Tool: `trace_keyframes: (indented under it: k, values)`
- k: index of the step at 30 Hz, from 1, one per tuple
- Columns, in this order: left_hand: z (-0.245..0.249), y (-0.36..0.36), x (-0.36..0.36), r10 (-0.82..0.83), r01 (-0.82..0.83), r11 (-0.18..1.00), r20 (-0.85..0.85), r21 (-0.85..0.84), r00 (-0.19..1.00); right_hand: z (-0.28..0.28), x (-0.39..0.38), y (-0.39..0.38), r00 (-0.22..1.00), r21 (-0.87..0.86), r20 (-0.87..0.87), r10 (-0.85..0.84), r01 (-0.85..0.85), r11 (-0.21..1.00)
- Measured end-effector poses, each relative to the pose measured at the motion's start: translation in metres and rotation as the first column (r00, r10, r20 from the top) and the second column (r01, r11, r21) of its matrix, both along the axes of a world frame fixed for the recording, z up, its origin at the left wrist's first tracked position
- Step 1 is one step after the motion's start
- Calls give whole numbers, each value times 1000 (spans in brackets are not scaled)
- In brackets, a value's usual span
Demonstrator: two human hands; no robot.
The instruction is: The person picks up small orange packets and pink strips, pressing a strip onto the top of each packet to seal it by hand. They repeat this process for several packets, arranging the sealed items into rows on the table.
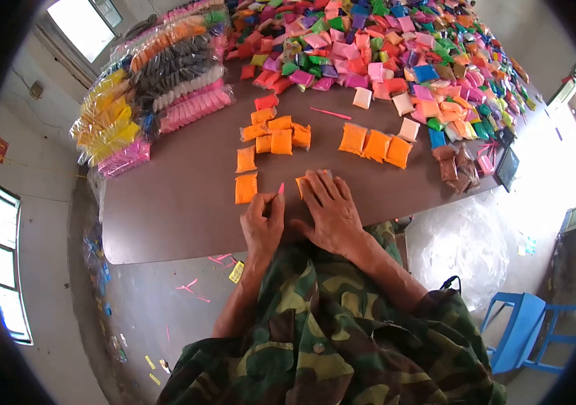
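In left hand, pink stick (pinched)

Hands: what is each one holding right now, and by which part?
The left hand pinches a pink stick by its lower end, tip up. The right hand lies flat on an orange packet, gripping nothing.

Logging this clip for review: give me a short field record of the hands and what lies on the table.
surface: brown table
left hand: grips thin pink plastic stick
right hand: flat on small orange plastic packet
nearby: loose orange packets in rows
far side: heap of mixed-colour packets
far left: clear bags of packets, stacked
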State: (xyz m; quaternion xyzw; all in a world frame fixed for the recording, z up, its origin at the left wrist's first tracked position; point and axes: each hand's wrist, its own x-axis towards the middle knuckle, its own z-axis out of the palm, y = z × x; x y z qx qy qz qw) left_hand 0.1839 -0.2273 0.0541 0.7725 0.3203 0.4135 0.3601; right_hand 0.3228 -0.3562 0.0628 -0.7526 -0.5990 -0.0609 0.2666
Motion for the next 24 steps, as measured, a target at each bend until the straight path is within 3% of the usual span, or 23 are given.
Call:
trace_keyframes:
  k: [11,17,24]
  values:
    - [1,-2,-4,-4,5,1000,38,-19,999,3,3,2,999,57,16,-39,38,998]
    - [4,-3,-3,-30,30,1000,64,6,997,2,0,1,999,-32,35,-35,36,999]
    - [0,-1,-2,-10,9,1000,37,30,999,-4,2,3,998,-17,52,-38,39,999]
